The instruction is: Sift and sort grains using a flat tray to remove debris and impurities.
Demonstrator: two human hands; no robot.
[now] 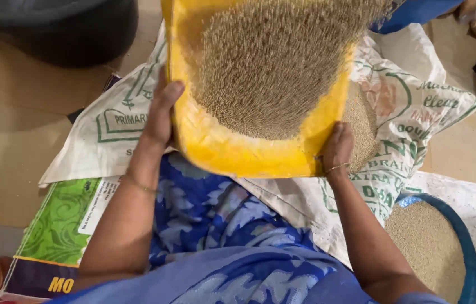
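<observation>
The left hand (162, 110) is flat and open, with its fingers pressed against the left side of a yellow winnowing tray (232, 149). The right hand (337, 147) is curled around the tray's right edge and grips it tight. Both hands hold the tray up in front of the person, tipped a little, above their lap in the blue flowered cloth (215, 225). The tray is full of small brown grain (274, 62), spread wide across it, so there is lots of grain in hand to clean. Under the tray lie white printed sacks (120, 121) on the floor, and a small heap of grain (362, 121) sits on one sack just beside the right hand. Lower right, a blue tub (466, 242) holds much more grain, nearly to the rim. A green sack (58, 222) lies at the left.
</observation>
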